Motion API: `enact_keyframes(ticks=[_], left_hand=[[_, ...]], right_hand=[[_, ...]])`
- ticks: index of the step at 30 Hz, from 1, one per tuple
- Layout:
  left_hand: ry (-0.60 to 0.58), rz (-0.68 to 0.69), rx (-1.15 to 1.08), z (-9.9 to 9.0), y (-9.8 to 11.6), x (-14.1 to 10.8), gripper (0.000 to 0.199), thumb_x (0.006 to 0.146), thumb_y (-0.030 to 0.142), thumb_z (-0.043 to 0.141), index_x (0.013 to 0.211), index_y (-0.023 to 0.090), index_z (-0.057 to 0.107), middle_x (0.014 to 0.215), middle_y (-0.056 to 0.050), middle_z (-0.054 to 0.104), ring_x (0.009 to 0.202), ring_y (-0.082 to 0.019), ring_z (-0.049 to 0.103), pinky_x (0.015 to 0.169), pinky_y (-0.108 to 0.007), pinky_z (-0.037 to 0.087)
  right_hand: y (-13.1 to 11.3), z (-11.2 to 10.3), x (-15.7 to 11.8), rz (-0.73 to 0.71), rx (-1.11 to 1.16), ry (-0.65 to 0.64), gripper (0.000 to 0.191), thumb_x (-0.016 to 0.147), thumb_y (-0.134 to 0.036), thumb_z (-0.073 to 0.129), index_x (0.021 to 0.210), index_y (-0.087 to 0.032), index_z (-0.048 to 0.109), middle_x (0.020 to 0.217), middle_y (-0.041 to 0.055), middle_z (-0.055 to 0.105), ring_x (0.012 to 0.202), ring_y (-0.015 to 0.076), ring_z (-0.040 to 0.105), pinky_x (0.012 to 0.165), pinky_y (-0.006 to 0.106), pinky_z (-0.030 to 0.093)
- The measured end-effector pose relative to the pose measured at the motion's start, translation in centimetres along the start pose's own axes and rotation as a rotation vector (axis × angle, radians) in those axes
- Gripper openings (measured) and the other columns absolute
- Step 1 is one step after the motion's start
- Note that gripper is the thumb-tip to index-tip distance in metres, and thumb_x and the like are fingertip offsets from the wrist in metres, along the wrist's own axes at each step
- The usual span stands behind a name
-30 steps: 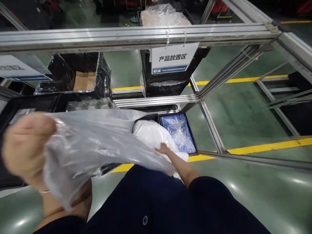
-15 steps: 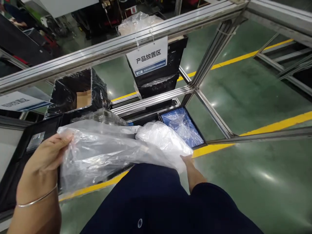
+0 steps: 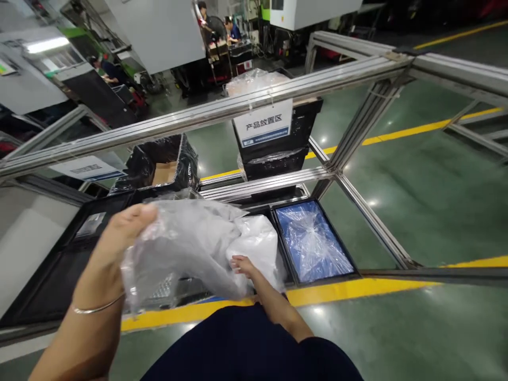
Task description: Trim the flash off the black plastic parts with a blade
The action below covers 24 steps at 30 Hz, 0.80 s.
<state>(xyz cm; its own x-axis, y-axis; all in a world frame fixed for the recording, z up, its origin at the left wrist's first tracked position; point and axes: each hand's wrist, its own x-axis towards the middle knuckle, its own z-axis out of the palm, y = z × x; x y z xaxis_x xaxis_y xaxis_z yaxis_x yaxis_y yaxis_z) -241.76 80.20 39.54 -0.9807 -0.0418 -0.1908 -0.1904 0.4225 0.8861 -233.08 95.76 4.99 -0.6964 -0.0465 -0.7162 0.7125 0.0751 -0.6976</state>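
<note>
My left hand [image 3: 129,227] is closed on the edge of a large clear plastic bag [image 3: 186,246], held up at the left and somewhat blurred. The bag stretches rightward to a bulging white bundle [image 3: 256,241]; I cannot tell whether the bundle is part of the bag or a separate thing. Against the bundle's lower left side lies my right hand [image 3: 242,266], its fingers stretched out and apart. Beneath the bag are black crates, largely covered by it. Just right of the bundle, a black crate holds something blue under gathered clear film [image 3: 311,241].
An aluminium-profile frame [image 3: 262,182] surrounds the crates, with hanging white signs [image 3: 264,124]. Behind it stand a film-wrapped black box [image 3: 159,161] and stacked black crates [image 3: 278,151]. A yellow line [image 3: 337,291] runs along the green floor. Other people sit working near machines farther back.
My right hand has moved left from the bundle's far right end to its lower left side, and its fingers have opened. The bundle sits farther left of the blue-filled crate. The view has shifted.
</note>
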Motion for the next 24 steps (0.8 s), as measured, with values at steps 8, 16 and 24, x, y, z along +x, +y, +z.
enact_keyframes(ticks=[8,16,24], left_hand=[[-0.394,-0.095,-0.173,3.4,-6.0,0.8,0.041,0.041,0.04,0.082,0.052,0.014,0.053,0.05,0.002,0.048,0.049,-0.005,0.039,0.048,-0.02,0.028],[-0.509,-0.09,-0.329,3.3,-6.2,1.1,0.061,0.043,0.055,0.086,0.058,0.017,0.04,0.044,0.007,0.037,0.039,-0.003,0.029,0.04,-0.019,0.017],[-0.327,-0.159,-0.421,-2.7,-6.0,1.8,0.022,0.078,0.032,0.07,0.079,0.011,0.062,0.041,0.007,0.033,0.035,-0.003,0.024,0.038,-0.018,0.015]], right_hand=[[-10.7,-3.0,-6.5,-0.287,0.029,-0.007,0.06,0.096,-0.057,0.037,0.125,-0.006,0.054,0.112,0.0097,0.057,0.085,0.0002,0.054,0.075,0.009,0.045],[-16.1,-3.5,-12.7,-0.842,-0.011,0.167,0.064,0.069,-0.067,0.067,0.074,-0.003,0.062,0.071,0.0038,0.057,0.065,0.0001,0.047,0.062,0.008,0.037],[-18.5,-12.0,-12.4,-0.904,0.346,0.718,0.063,0.081,-0.066,0.042,0.105,-0.008,0.043,0.096,0.0054,0.055,0.076,-0.0005,0.047,0.069,0.009,0.043]])
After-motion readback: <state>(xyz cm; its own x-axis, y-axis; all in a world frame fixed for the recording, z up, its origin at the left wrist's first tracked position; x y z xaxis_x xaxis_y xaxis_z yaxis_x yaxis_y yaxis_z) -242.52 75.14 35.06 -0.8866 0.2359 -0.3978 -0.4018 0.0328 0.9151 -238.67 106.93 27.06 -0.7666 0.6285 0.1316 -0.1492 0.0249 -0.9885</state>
